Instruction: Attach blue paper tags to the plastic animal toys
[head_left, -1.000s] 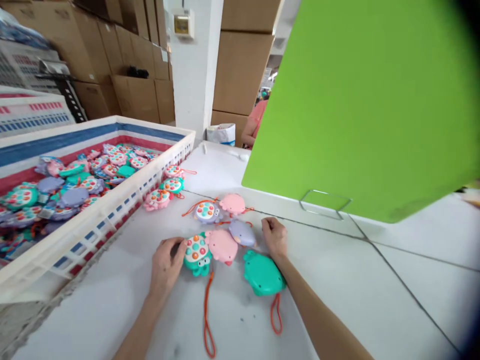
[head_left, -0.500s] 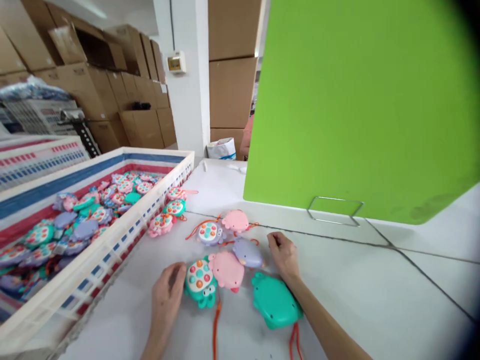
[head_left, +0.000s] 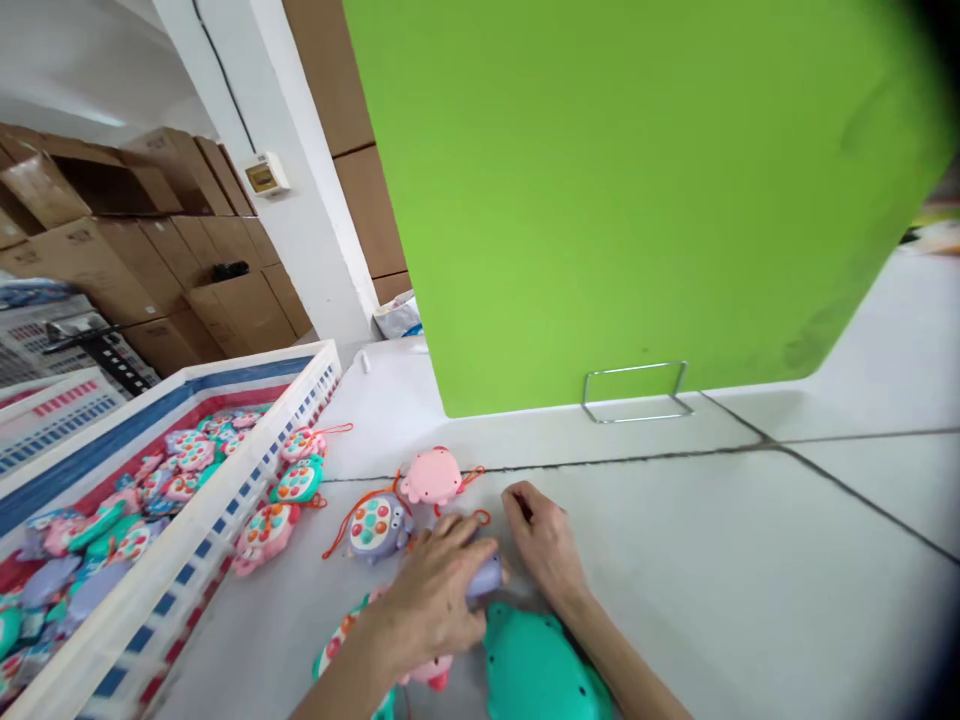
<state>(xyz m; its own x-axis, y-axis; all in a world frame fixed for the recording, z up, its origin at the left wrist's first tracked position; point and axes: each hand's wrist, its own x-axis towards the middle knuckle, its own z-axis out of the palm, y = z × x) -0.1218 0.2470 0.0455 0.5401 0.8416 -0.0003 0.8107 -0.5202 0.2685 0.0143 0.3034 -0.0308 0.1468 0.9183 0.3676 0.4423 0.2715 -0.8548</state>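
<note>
My left hand [head_left: 435, 610] reaches across the toys, its fingers and thumb curved around a purple animal-shaped toy [head_left: 486, 578]. Under that hand and wrist lie a pink toy [head_left: 433, 670] and a teal toy with coloured buttons [head_left: 330, 650], both partly hidden. My right hand [head_left: 546, 545] rests on the table with its fingers curled in, and nothing shows in it. Just below it sits a larger-looking teal toy [head_left: 536, 665], face down, partly behind my forearm. Beyond my left hand are a pink toy [head_left: 433, 476] and a purple button toy [head_left: 379, 526] with orange cords.
At the left stands a white plastic crate [head_left: 217, 510] lined with striped cloth, full of similar toys. Several button toys [head_left: 298, 480] lie along its side. A large green panel [head_left: 615, 200] with a wire stand [head_left: 637, 395] rises behind the table. Cardboard boxes [head_left: 112, 260] are stacked behind.
My left hand has moved right, from beside the teal button toy onto the purple toy. My right hand stays near its place, fingers still curled. The camera view has turned and tilted.
</note>
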